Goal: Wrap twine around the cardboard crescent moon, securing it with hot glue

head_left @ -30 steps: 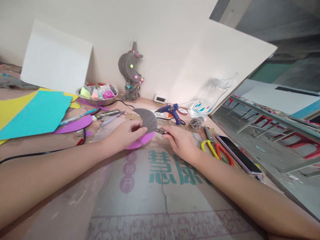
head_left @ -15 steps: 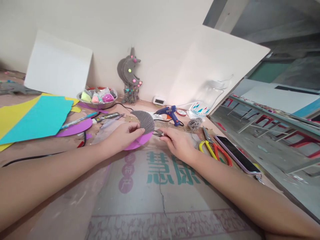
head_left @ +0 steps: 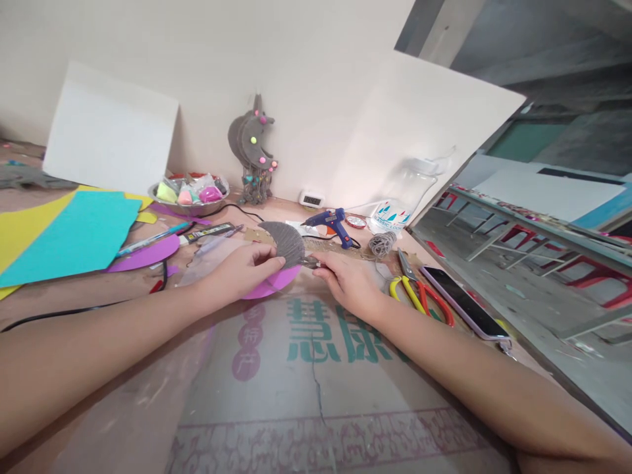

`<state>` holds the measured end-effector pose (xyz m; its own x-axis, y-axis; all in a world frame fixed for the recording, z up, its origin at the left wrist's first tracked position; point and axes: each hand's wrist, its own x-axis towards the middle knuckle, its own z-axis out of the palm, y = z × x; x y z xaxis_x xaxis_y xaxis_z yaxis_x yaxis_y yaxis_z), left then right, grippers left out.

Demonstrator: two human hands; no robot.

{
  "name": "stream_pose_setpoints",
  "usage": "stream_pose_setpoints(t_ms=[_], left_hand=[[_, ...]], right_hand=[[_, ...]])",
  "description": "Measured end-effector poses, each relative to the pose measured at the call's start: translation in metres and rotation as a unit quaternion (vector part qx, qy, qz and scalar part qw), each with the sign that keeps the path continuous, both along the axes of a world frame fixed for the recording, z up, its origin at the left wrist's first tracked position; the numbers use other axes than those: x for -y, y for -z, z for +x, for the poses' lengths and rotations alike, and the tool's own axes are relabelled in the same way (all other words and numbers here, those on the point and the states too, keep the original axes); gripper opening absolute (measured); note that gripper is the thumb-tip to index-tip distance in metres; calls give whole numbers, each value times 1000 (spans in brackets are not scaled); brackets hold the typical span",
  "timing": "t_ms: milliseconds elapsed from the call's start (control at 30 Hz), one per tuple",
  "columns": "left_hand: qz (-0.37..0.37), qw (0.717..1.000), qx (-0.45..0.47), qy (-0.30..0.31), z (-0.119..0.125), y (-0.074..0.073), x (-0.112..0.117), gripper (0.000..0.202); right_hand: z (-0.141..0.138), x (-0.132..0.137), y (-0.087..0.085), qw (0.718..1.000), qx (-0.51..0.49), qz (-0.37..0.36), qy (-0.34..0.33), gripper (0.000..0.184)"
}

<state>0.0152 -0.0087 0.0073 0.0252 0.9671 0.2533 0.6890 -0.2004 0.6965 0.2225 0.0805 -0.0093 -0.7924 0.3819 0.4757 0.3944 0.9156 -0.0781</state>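
At mid-table, over the printed cardboard sheet [head_left: 316, 342]: pinching a grey ribbed crescent [head_left: 287, 241] between thumb and fingers of the left hand [head_left: 241, 268], tilted up off the magenta disc [head_left: 270, 283] beneath, apparently to present its lower edge. Meeting that edge with a small metal tool [head_left: 312, 263], gripped in the closed right hand [head_left: 348, 280]; kind of tool too small to tell. Parked within reach on the right: blue glue gun [head_left: 333, 221], scissors [head_left: 419, 296], phone [head_left: 461, 304].

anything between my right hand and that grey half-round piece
Nothing visible. The left hand pinches the grey ribbed half-disc, and the right hand holds a small metal tool at its right edge; a pink sheet lies beneath.
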Motion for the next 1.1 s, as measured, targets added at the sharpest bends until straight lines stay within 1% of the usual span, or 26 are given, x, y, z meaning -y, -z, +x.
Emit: stream_pose_setpoints(t_ms=[200, 467, 567, 667, 767, 867, 900, 933, 1000, 1100], left_hand=[[-1, 1000, 5, 13, 0, -1, 2, 30], [-2, 1000, 6, 21, 0, 1, 1, 30], [0, 1000, 5, 16, 0, 2, 1, 29], [0, 1000, 2, 7, -1, 2, 1, 30], [-2, 1000, 3, 6, -1, 4, 0, 30], [-13, 999, 25, 18, 0, 5, 1, 33], [-18, 999, 32, 27, 0, 5, 2, 33], [-20, 999, 33, 38, 1, 5, 2, 34], [-20, 998, 39, 54, 2, 5, 4, 34], [-18, 996, 47, 70, 3, 4, 5, 34]], right_hand=[[1, 0, -1, 1000, 1, 2, -2, 29], [2, -2, 3, 1000, -15, -5, -14, 29], [3, -2, 3, 999, -40, -8, -17, 27], [4, 1, 1, 995, -90, -33, -13, 25], [0, 8, -3, 987, -133, -92, 15, 24], [-7, 17, -9, 962, -175, -201, 60, 25], [-10, 20, -10, 952, -178, -240, 65, 25], [-13, 22, -11, 943, -178, -273, 62, 25], [-17, 25, -10, 929, -163, -330, 33, 24], [-20, 24, -6, 912, -137, -386, -7, 22]])
